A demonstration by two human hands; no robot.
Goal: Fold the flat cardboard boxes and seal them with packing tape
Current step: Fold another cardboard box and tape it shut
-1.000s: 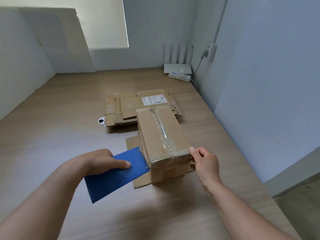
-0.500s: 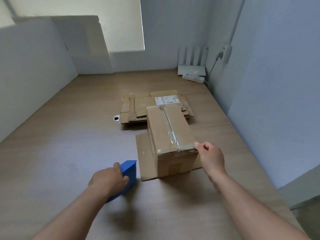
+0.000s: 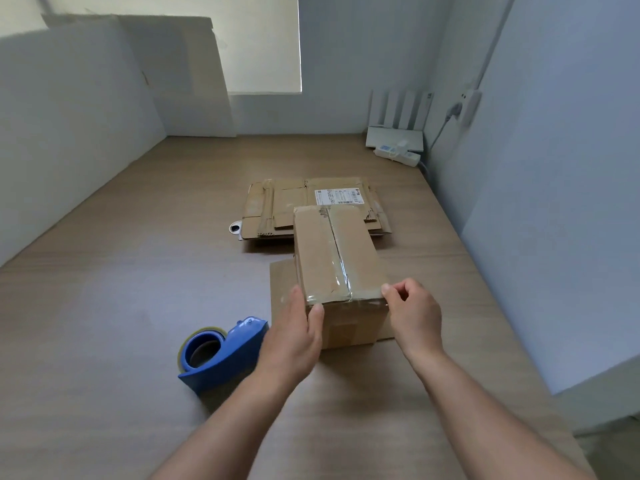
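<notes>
Cardboard box [image 3: 337, 258] is taped shut, left hand [image 3: 294, 337] gripping its corner, right hand [image 3: 414, 317] fingers [image 3: 389, 291] pinching its tape [image 3: 341, 271]; flat boxes [image 3: 294, 206] behind remain unfolded.

Box [image 3: 332, 251] on flat sheet [image 3: 282, 282]; tape dispenser [image 3: 221, 358] left; flattened boxes [image 3: 287, 206] behind (router [image 3: 394, 136] farther back).
</notes>
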